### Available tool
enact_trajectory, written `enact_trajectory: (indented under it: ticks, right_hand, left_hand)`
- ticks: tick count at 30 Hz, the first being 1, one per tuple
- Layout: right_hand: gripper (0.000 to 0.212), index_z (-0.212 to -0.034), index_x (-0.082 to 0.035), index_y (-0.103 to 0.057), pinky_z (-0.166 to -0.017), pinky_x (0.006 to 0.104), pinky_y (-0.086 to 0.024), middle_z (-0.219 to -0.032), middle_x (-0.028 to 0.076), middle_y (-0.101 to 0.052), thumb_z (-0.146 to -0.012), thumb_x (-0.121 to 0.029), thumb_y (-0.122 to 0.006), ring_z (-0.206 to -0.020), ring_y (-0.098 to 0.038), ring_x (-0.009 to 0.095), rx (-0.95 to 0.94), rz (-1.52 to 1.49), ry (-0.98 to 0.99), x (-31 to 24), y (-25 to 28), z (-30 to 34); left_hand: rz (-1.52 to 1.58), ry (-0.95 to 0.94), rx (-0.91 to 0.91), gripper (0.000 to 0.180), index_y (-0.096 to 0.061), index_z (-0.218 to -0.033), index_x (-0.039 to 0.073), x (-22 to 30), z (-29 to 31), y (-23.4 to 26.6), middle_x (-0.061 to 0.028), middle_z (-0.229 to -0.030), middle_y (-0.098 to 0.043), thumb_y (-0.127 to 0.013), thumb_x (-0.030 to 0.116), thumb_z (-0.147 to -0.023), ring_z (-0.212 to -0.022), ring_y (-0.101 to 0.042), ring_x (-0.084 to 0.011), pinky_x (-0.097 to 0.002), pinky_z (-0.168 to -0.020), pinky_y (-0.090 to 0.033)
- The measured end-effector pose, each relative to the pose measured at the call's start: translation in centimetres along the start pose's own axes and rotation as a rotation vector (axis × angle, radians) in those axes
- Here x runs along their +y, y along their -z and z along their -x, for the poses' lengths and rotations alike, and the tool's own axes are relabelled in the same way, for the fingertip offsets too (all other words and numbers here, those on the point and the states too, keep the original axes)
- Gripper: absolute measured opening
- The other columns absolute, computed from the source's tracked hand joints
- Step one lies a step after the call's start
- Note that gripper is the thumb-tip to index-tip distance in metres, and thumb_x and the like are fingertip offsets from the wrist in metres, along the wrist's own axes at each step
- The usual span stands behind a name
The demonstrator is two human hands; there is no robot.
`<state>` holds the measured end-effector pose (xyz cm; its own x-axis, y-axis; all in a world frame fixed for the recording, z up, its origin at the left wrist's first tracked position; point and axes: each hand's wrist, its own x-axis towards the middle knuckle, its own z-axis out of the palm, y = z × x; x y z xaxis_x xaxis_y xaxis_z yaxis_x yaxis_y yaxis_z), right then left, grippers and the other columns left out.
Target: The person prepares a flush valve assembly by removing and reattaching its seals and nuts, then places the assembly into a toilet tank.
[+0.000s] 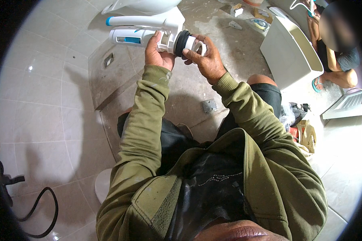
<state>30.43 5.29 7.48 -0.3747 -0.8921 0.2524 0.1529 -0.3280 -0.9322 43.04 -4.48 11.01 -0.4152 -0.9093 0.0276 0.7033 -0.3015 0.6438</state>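
Note:
My left hand (159, 50) is wrapped round the body of a white toilet flush valve (165, 41), which lies nearly level with its long tubes pointing left. A blue strip shows in a window on the lower tube, and the upper tube has a blue tip. Round the valve's right end sits a thick black rubber gasket (182, 43), with a white threaded outlet (191, 42) beyond it. At that outlet, my right hand (207, 60) is closed on a white plastic nut (201, 48). Whether the nut is engaged on the thread I cannot tell.
A white toilet tank (283, 52) stands on the floor at right. Behind it another person (338, 60) crouches. Part of a white ceramic fixture (140, 5) shows at the top. A small square drain cover (209, 105) lies between my knees. Bags (305, 134) lie at right; a black hose (54, 209) hangs at lower left.

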Motion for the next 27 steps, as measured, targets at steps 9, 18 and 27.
enact_trajectory:
  ticks: [9,18,27]
  right_hand:
    - [0.069,-0.138,0.007,-0.041,-0.07,0.0335,-0.061,-0.105,0.02,-0.066,-0.086,-0.014,-0.08,-0.085,-0.07,0.023,-0.001,-0.014,-0.028,-0.6,-0.3,0.2]
    - [0.089,-0.146,0.007,-0.035,-0.072,0.0339,-0.061,-0.12,0.023,-0.06,-0.08,-0.021,-0.087,-0.095,-0.068,0.025,-0.018,0.065,-0.014,-1.0,-0.6,0.4]
    - [0.089,-0.142,0.007,-0.037,-0.066,0.0327,-0.061,-0.12,0.025,-0.059,-0.078,-0.025,-0.089,-0.092,-0.068,0.025,0.004,0.121,0.01,-1.0,-0.8,0.4]
  left_hand:
    - [-0.017,-0.01,-0.027,0.047,-0.055,-0.127,0.008,-0.2,-0.6,0.6,-0.0075,-0.118,-0.062,-0.073,0.025,-0.087,-0.111,-0.062,-0.0277,-0.0519,-0.099,-0.05]
    - [-0.039,-0.021,-0.019,0.037,-0.059,-0.119,0.005,0.2,0.1,0.1,-0.0081,-0.115,-0.065,-0.072,0.021,-0.088,-0.109,-0.064,-0.0277,-0.0466,-0.098,-0.052]
    - [-0.079,-0.075,-0.052,0.032,-0.061,-0.114,0.007,-0.2,-0.5,0.7,-0.0077,-0.115,-0.065,-0.072,0.02,-0.088,-0.11,-0.063,-0.0268,-0.0469,-0.099,-0.051]
